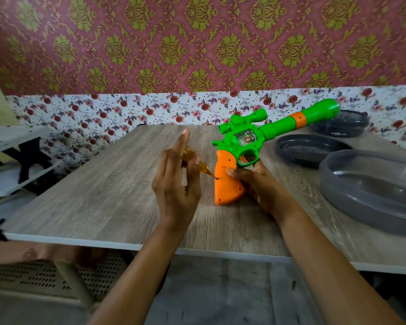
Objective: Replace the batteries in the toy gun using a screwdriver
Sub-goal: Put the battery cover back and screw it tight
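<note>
A green toy gun (pixel 263 134) with an orange grip (pixel 227 184) stands on its grip on the wooden table (pixel 103 195), barrel pointing up to the right. My right hand (pixel 260 186) grips the orange grip from the right side, thumb across its face. A small screwdriver (pixel 201 166) with a yellow see-through handle points at a screw hole in the grip. My left hand (pixel 176 181) holds the screwdriver handle between its fingers, with the index finger stretched upward. No batteries are in view.
Dark round plastic lids and trays lie at the table's right: one (pixel 307 148) behind the gun, a larger one (pixel 370 191) near the right edge, another (pixel 342 124) at the back. A white shelf (pixel 12 137) stands to the left.
</note>
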`<state>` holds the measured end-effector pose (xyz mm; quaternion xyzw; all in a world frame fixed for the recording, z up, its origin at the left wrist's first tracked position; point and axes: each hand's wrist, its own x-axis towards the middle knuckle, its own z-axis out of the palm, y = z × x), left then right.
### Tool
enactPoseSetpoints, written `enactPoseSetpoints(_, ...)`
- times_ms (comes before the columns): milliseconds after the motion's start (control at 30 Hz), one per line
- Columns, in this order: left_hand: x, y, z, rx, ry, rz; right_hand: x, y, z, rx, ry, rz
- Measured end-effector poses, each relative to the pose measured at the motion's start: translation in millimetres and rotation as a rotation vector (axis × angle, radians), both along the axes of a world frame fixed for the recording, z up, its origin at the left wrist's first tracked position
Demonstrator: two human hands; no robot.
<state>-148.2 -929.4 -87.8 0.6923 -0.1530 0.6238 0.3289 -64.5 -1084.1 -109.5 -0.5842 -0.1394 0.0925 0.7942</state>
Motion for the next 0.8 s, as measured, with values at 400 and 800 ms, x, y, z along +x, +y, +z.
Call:
enactPoseSetpoints(400,-5.0,-2.1,2.5,0.027,0.041,-0.099,0.1,0.3,0.6,-0.018,0.030,-0.031)
enactPoseSetpoints(800,-1.4,7.3,0.5,-0.041,0.051,-0.097,-10.1,-0.1,2.5,0.015,-0.029,-0.006)
